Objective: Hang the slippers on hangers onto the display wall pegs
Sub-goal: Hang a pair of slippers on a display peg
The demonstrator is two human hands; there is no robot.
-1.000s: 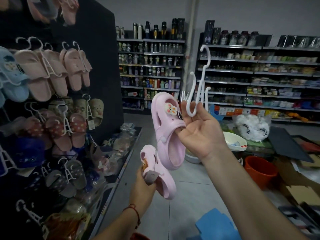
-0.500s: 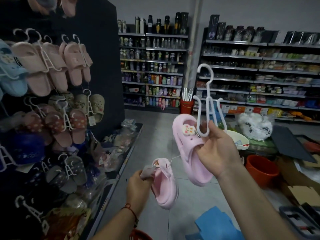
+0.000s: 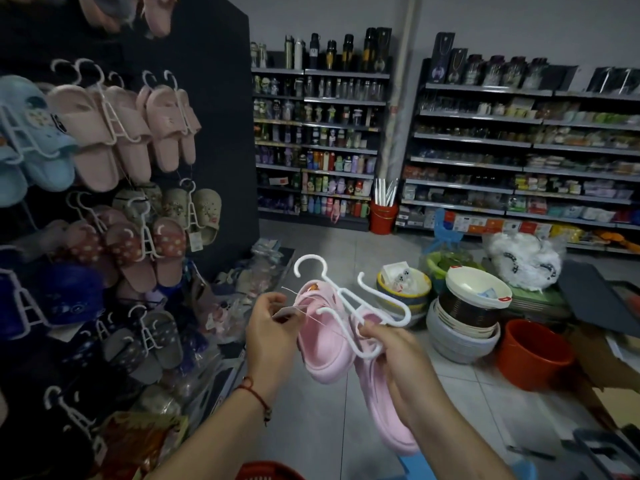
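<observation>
Left hand (image 3: 273, 323) pinches a tag (image 3: 287, 312) at 9 o'clock of 2 pink slippers (image 3: 325, 344); right hand (image 3: 398, 355) grips white hanger (image 3: 349, 306); tag writing unreadable.

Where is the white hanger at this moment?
In the head view the white hanger is low and centre, gripped by the right hand, lying across the two pink slippers, with the left hand just to its left.
</observation>
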